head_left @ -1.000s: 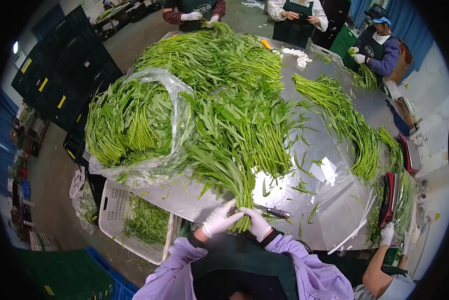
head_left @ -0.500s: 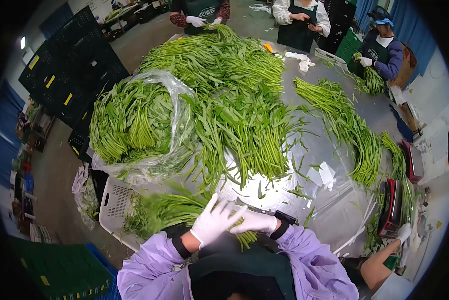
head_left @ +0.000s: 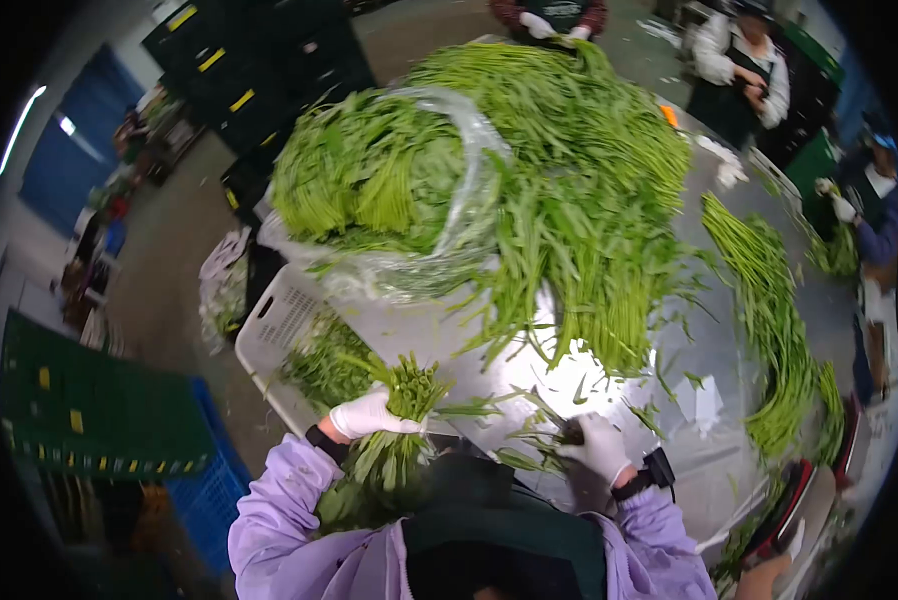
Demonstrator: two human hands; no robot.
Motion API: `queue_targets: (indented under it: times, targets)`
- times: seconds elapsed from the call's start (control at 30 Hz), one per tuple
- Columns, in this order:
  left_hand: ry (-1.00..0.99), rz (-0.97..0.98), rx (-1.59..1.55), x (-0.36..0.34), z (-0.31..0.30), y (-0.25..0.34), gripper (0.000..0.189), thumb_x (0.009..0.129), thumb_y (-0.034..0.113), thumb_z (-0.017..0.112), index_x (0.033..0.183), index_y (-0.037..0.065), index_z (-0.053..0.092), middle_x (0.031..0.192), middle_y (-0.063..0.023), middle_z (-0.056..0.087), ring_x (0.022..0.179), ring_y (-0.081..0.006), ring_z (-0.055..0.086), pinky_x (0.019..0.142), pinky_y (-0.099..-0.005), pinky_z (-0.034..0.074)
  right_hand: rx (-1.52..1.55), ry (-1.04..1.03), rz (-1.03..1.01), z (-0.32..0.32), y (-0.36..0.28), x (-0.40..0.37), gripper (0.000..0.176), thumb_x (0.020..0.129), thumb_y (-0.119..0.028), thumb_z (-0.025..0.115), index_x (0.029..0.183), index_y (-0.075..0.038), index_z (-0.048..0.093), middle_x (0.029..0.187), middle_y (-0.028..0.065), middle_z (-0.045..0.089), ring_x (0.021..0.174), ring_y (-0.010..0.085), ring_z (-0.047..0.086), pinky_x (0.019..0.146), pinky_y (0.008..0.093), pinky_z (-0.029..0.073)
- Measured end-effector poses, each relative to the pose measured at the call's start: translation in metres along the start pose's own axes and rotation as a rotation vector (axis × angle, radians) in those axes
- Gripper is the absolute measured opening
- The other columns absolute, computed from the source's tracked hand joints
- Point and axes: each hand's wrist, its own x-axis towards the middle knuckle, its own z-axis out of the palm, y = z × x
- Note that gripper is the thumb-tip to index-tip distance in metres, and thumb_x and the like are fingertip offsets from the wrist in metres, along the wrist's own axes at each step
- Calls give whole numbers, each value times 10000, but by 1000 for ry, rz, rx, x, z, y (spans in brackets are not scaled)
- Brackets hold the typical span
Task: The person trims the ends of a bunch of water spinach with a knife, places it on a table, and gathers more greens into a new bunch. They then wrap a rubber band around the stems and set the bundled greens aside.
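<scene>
My left hand [head_left: 377, 413], in a white glove, is wrapped round a bunch of leafy green stalks [head_left: 409, 390]. Their cut stem ends point up, and the leaves hang below the fist by my apron. At the table's near edge, my gloved right hand [head_left: 601, 448] has its fingers curled at a few loose green stalks [head_left: 537, 445], which trail leftward from the fingertips. Beyond both hands spreads a large heap of the same leafy greens [head_left: 599, 250]. A clear plastic bag [head_left: 464, 200] full of them stands at the heap's left.
A white basket [head_left: 259, 335] with leafy scraps sits left of the metal table [head_left: 479, 370]. Another row of greens [head_left: 769, 310] lies to the right, near red-edged scales [head_left: 784, 510]. Dark crates [head_left: 259, 60] are stacked behind. Several people stand around the table.
The view has swung left. My hands, together on the bunch before, are now apart: the left has turned the bunch stems-up, and the right has moved right to loose stalks on the table.
</scene>
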Motion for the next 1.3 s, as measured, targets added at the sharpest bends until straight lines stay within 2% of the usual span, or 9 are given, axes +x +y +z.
queue_targets:
  times: [0.13, 0.23, 0.33, 0.43, 0.6, 0.83, 0.93, 1.07, 1.3]
  targets:
    - [27, 18, -536, -27, 22, 9, 647, 764, 200, 722, 1313, 8, 438, 911, -79, 607, 821, -169, 576, 796, -337, 463, -145, -24, 106, 32, 13, -10, 344, 712, -226, 748, 949, -45, 578, 844, 145, 580, 775, 297, 600, 703, 382, 486]
    - [89, 28, -726, -48, 27, -9, 703, 724, 226, 731, 1312, -8, 426, 767, -88, 582, 710, -178, 566, 721, -328, 462, 832, -102, 350, 17, 1, 2, 216, 835, -62, 608, 1042, -34, 552, 879, 55, 604, 746, 167, 593, 721, 294, 480]
    - [129, 10, -861, -64, 20, -21, 707, 706, 196, 719, 1317, 0, 421, 742, -99, 561, 690, -192, 562, 715, -344, 452, 1126, -54, 251, -17, -77, 36, 210, 895, -55, 533, 1101, -14, 536, 949, 53, 603, 823, 128, 581, 773, 277, 471]
    - [70, 56, -918, -78, 7, -31, 658, 719, 193, 708, 1288, -8, 446, 766, -110, 571, 699, -195, 562, 705, -345, 458, 763, -43, -267, -15, -151, 81, 203, 879, -47, 543, 1075, 8, 550, 978, 126, 605, 872, 209, 596, 791, 300, 461]
    - [32, 13, -1001, -107, -16, -65, 622, 728, 191, 710, 1260, -13, 460, 787, -107, 581, 708, -200, 571, 722, -348, 473, 244, 44, -634, -3, -267, 145, 321, 717, -65, 650, 1029, -82, 572, 854, 87, 563, 809, 292, 572, 720, 373, 453]
    - [-8, 87, -1006, -154, -55, -77, 606, 746, 211, 706, 1247, -22, 458, 811, -97, 589, 718, -203, 580, 789, -376, 473, 276, -53, -776, 61, -309, 209, 241, 748, -69, 576, 987, -97, 566, 829, 101, 537, 791, 320, 549, 715, 404, 437]
    - [-18, 147, -961, -174, -68, -93, 643, 776, 203, 690, 1308, -26, 411, 841, -84, 594, 787, -200, 587, 836, -369, 457, 187, -210, -554, 102, -262, 239, 193, 818, -121, 588, 1006, -78, 591, 919, 112, 604, 838, 320, 594, 752, 394, 484]
    - [318, -2, -875, -187, -91, -109, 549, 846, 130, 638, 1339, 14, 429, 876, -54, 609, 857, -158, 583, 831, -305, 457, 431, -158, -507, 76, -288, 232, 210, 807, -126, 614, 1015, -100, 605, 910, 100, 602, 836, 302, 599, 747, 377, 473]
    - [514, -86, -413, -172, -94, -122, 367, 822, 118, 667, 1163, 8, 586, 987, -10, 635, 881, -98, 571, 798, -269, 476, -137, 14, -736, 59, -391, 219, 135, 758, -177, 615, 879, -118, 603, 795, 57, 585, 808, 257, 599, 700, 382, 463]
